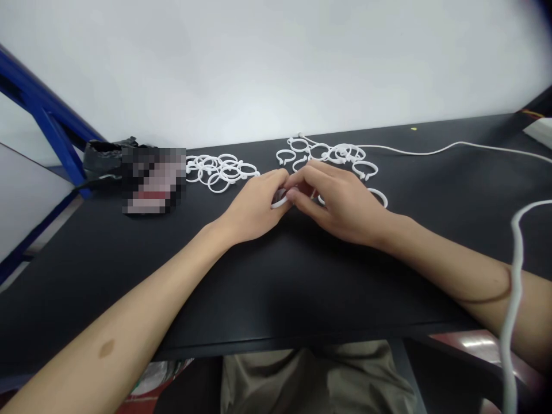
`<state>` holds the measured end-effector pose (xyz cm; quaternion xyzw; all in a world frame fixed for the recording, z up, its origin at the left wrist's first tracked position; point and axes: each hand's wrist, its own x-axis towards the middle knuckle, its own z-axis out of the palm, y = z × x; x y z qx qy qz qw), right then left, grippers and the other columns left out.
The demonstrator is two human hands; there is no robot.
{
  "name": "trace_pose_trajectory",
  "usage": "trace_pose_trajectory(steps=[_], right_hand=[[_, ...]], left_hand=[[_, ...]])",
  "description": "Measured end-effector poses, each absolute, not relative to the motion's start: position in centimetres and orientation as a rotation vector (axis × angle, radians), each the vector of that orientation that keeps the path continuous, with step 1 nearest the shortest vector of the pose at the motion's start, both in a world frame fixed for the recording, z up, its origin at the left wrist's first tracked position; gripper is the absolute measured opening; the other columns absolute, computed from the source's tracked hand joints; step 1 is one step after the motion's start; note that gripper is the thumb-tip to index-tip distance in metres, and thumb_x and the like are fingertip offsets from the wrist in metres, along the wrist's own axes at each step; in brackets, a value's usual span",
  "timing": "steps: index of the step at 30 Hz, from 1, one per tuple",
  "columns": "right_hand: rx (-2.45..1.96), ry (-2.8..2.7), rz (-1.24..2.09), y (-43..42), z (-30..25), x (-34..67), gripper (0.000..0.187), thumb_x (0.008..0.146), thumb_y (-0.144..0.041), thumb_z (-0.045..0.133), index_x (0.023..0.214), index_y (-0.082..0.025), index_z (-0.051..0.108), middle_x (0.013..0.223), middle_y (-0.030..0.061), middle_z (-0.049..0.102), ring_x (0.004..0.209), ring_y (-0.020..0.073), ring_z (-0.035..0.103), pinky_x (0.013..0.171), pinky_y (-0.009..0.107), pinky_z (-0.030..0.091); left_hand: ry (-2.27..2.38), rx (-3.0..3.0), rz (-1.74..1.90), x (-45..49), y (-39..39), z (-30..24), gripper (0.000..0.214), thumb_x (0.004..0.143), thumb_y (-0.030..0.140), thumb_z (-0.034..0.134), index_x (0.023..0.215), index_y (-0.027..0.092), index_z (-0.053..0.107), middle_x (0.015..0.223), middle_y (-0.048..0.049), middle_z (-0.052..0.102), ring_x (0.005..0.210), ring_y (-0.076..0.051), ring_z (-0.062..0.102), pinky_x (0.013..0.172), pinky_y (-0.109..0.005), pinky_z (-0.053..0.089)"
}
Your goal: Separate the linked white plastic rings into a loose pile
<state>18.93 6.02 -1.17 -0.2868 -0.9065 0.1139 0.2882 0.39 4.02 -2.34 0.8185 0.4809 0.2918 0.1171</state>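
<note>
My left hand and my right hand meet at the middle of a black table. Together they pinch one white plastic ring, of which only a short arc shows between the fingers. Both hands have their fingers curled and pressed together on it. Just behind my right hand lies a loose group of white rings. A second pile of white rings lies behind and to the left of my left hand. Another single ring peeks out at the right of my right hand.
A black bag with a blurred item sits at the table's far left, beside a blue metal frame. A white cable runs along the back right, and another white cord hangs near my right forearm. A white wall stands behind.
</note>
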Motion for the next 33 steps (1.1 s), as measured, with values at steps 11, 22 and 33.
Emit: trace_pose_trajectory(steps=[11, 22, 33], right_hand=[[-0.891, -2.335, 0.403, 5.76, -1.05, 18.63, 0.013, 0.094, -0.030, 0.059, 0.087, -0.019, 0.057, 0.076, -0.0005, 0.068, 0.062, 0.0116, 0.055, 0.061, 0.025, 0.037], [-0.883, -2.191, 0.441, 5.97, -1.18, 18.62, 0.009, 0.089, -0.018, 0.063, 0.081, -0.019, 0.060, 0.080, -0.0012, 0.074, 0.067, 0.0119, 0.062, 0.066, 0.026, 0.043], [-0.934, -2.161, 0.522, 6.55, -1.77, 18.71, 0.020, 0.090, -0.027, 0.066, 0.107, -0.019, 0.058, 0.072, -0.0036, 0.066, 0.062, 0.0111, 0.056, 0.064, 0.026, 0.042]], left_hand=[[1.403, 2.325, 0.857, 0.80, 3.54, -2.37, 0.023, 0.087, 0.014, 0.054, 0.076, 0.022, 0.035, 0.076, 0.0025, 0.060, 0.066, -0.013, 0.054, 0.059, -0.027, 0.037], [1.310, 2.125, 0.896, 0.67, 3.17, -1.81, 0.019, 0.084, 0.030, 0.068, 0.092, 0.021, 0.053, 0.078, 0.0043, 0.057, 0.065, -0.011, 0.050, 0.060, -0.025, 0.040], [1.286, 2.094, 0.878, 0.24, 3.24, -1.82, 0.008, 0.091, 0.027, 0.059, 0.094, 0.021, 0.057, 0.071, 0.0057, 0.049, 0.062, -0.009, 0.043, 0.059, -0.024, 0.037]])
